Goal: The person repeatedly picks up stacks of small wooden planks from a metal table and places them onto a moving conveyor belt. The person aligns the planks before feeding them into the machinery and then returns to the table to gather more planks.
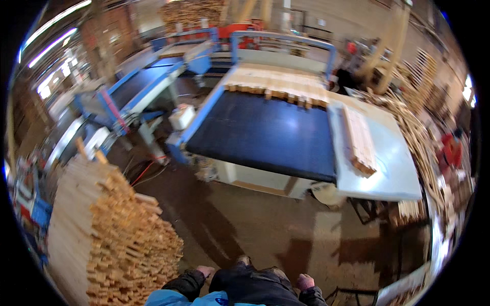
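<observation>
At the lower edge, my left hand (205, 271) hangs beside my body, close to a big stack of sawn wood strips (133, 239). My right hand (305, 282) hangs on the other side, over the brown floor. Neither one touches any wood; both are small and blurred, and their fingers cannot be made out. Ahead stands a blue-framed machine with a dark conveyor belt (265, 130). A row of pale boards (280, 81) with uneven ends lies across its far part. Several boards lie side by side (359, 140) on the grey metal side table (395, 168).
Another blue-framed conveyor (145, 84) stands at the far left. A white box (182, 117) sits between the machines, and an orange cable (144, 171) runs over the floor. Long wood offcuts (408, 117) are heaped at the right, near a person in red (451, 150).
</observation>
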`<state>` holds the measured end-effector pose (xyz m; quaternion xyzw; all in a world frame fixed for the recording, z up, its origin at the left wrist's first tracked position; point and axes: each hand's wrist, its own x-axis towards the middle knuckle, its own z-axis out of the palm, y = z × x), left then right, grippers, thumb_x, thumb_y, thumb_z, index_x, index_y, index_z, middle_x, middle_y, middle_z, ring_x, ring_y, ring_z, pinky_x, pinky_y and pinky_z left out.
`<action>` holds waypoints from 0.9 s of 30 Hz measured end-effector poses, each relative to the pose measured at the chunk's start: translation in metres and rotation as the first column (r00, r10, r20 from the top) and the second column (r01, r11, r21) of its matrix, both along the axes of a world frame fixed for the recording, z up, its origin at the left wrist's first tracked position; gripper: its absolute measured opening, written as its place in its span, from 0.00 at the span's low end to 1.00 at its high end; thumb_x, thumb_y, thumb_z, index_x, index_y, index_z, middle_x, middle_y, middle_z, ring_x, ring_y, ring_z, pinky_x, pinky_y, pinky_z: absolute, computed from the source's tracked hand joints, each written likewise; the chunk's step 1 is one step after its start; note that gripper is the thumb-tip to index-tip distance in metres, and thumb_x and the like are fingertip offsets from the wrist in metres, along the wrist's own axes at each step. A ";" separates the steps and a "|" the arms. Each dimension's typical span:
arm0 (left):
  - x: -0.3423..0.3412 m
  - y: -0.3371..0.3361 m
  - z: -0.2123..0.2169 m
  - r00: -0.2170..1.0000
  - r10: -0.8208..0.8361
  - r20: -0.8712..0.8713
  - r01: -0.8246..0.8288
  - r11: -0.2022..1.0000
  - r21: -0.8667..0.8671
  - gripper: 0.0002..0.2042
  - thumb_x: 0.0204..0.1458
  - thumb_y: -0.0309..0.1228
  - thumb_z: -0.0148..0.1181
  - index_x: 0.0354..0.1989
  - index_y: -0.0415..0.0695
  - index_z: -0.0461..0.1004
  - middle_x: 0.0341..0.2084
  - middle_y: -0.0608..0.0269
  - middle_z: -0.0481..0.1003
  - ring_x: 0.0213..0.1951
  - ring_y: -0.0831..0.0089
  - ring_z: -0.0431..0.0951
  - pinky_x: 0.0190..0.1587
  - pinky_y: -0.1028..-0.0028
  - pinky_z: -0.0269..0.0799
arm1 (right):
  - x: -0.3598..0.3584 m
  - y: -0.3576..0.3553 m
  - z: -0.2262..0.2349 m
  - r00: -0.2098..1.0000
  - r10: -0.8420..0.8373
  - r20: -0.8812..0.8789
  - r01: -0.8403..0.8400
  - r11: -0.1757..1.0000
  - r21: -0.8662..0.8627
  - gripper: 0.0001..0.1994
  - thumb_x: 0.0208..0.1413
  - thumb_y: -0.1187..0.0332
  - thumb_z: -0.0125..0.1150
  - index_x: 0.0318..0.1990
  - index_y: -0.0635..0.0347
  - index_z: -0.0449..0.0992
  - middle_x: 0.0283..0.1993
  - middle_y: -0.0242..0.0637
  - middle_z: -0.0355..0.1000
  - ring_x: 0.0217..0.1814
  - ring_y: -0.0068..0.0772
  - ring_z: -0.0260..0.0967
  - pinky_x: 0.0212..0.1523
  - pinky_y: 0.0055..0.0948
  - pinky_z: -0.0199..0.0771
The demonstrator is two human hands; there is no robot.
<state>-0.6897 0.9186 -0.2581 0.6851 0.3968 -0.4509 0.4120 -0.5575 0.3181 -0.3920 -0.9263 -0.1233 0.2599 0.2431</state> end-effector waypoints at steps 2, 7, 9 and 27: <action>-0.010 0.007 -0.013 0.973 -0.166 0.158 0.162 0.986 0.037 0.20 0.76 0.42 0.53 0.70 0.53 0.78 0.44 0.57 0.84 0.36 0.58 0.79 0.40 0.57 0.78 | 0.037 -0.012 -0.024 0.873 0.447 0.197 -0.393 0.882 -0.260 0.09 0.64 0.57 0.58 0.40 0.46 0.82 0.39 0.31 0.78 0.52 0.39 0.79 0.49 0.38 0.82; -0.049 -0.004 -0.042 0.796 0.586 0.151 -0.581 0.810 -0.077 0.21 0.71 0.41 0.58 0.69 0.49 0.78 0.50 0.59 0.84 0.36 0.63 0.79 0.38 0.58 0.76 | 0.134 0.034 0.005 0.528 0.080 -0.845 0.450 0.818 0.359 0.06 0.66 0.61 0.57 0.39 0.49 0.76 0.34 0.40 0.73 0.41 0.50 0.77 0.40 0.46 0.82; -0.074 -0.019 -0.080 0.724 0.662 0.191 -0.652 0.748 -0.123 0.24 0.67 0.44 0.63 0.69 0.48 0.79 0.54 0.57 0.83 0.37 0.65 0.79 0.38 0.60 0.75 | 0.180 0.032 -0.021 0.133 0.155 -0.979 0.770 0.605 0.201 0.03 0.66 0.64 0.57 0.41 0.49 0.74 0.32 0.41 0.71 0.34 0.52 0.74 0.33 0.48 0.79; -0.224 -0.310 -0.039 0.849 0.460 0.261 -0.528 0.729 0.434 0.24 0.66 0.52 0.51 0.64 0.60 0.81 0.59 0.50 0.82 0.61 0.47 0.81 0.64 0.51 0.75 | 0.252 0.200 -0.032 0.267 -0.063 -0.962 0.276 0.961 0.014 0.06 0.66 0.58 0.63 0.43 0.45 0.76 0.36 0.38 0.72 0.37 0.49 0.73 0.34 0.55 0.76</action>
